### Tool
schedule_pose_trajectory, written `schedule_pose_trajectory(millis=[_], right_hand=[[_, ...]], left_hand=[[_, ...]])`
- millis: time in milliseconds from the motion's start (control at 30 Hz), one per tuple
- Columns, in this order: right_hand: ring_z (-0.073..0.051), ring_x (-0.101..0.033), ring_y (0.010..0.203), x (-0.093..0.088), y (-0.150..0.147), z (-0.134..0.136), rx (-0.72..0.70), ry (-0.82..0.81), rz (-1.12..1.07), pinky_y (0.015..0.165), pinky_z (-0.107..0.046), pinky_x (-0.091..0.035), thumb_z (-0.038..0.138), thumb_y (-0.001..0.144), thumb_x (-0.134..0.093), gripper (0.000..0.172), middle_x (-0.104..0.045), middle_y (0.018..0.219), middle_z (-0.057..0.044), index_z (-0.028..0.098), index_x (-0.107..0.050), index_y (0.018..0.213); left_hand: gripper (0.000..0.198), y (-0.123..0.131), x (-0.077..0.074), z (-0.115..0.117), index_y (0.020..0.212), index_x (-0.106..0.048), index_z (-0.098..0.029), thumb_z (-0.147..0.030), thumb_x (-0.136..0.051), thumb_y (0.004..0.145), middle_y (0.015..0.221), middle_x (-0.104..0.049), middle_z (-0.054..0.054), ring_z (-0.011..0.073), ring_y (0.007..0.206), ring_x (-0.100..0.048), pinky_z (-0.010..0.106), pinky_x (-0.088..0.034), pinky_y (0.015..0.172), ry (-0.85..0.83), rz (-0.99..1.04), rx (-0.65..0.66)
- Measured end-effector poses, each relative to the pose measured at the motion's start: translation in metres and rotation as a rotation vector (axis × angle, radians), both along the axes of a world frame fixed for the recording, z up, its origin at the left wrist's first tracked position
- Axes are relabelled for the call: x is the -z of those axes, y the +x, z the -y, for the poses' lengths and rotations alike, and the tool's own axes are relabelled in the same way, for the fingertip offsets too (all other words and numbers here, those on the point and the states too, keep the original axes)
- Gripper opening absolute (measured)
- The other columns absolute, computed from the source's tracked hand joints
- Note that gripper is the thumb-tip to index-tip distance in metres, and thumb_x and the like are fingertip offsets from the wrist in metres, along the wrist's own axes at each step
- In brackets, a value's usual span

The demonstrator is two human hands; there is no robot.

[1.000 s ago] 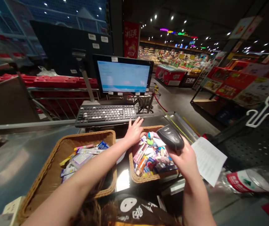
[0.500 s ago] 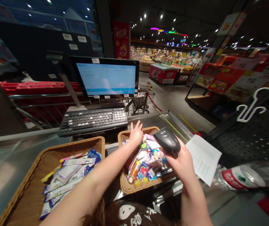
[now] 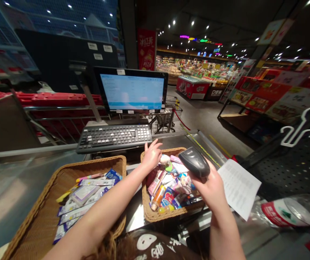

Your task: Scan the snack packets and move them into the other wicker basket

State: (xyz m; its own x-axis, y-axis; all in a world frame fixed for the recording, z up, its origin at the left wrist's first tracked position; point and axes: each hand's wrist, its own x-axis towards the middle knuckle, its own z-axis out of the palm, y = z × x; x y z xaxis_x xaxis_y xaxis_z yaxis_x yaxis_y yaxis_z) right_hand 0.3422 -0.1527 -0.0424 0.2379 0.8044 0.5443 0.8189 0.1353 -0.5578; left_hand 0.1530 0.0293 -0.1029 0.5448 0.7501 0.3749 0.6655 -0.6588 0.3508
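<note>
My left hand [image 3: 152,156] is over the back left corner of the right wicker basket [image 3: 159,216], fingers spread and nothing visible in them. It is close to the front right end of the black keyboard [image 3: 114,138]. In my right hand [image 3: 210,182] is a black handheld barcode scanner [image 3: 194,162], held above the right side of that basket. Small packaged goods fill the basket, among them an orange tube [image 3: 158,198] and a yellow-capped item [image 3: 166,209]. The left wicker basket [image 3: 35,213] holds several flat purple-and-white packets [image 3: 76,213], partly hidden behind my left forearm.
A lit monitor [image 3: 134,92] stands behind the keyboard. To the right lie a printed paper sheet [image 3: 239,186] and a large clear bottle [image 3: 287,213] with a red label. A white hanger hook [image 3: 297,130] hangs on the black perforated panel at right.
My left hand has drawn slightly left, towards the keyboard, with its fingers still spread. The whole view has shifted a little, and the scanner stays in my right hand.
</note>
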Motion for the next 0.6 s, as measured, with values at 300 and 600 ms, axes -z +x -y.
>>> schedule_pose_trajectory(millis=[300, 600], right_hand=[[-0.033, -0.055, 0.128, -0.02, -0.028, -0.008, -0.071, 0.069, 0.048, 0.108, -0.052, -0.046, 0.034, 0.081, -0.066, 0.05, -0.059, 0.136, -0.015, 0.018, -0.059, 0.128], [-0.034, -0.051, 0.132, -0.055, -0.085, -0.013, -0.274, 0.196, 0.193, 0.109, -0.052, -0.045, 0.031, 0.085, -0.064, 0.048, -0.057, 0.136, -0.012, 0.021, -0.055, 0.131]], left_hand=[[0.021, -0.087, -0.081, 0.012, 0.07, -0.066, -0.02, -0.021, -0.054, 0.087, 0.139, -0.06, 0.005, 0.0332, 0.145, -0.033, 0.074, -0.01, 0.114, 0.047, 0.246, -0.149], [0.019, -0.17, -0.118, 0.041, 0.072, -0.068, -0.02, -0.029, -0.057, 0.085, 0.134, -0.063, 0.007, 0.0322, 0.143, -0.038, 0.064, -0.019, 0.118, 0.121, 0.476, -0.241]])
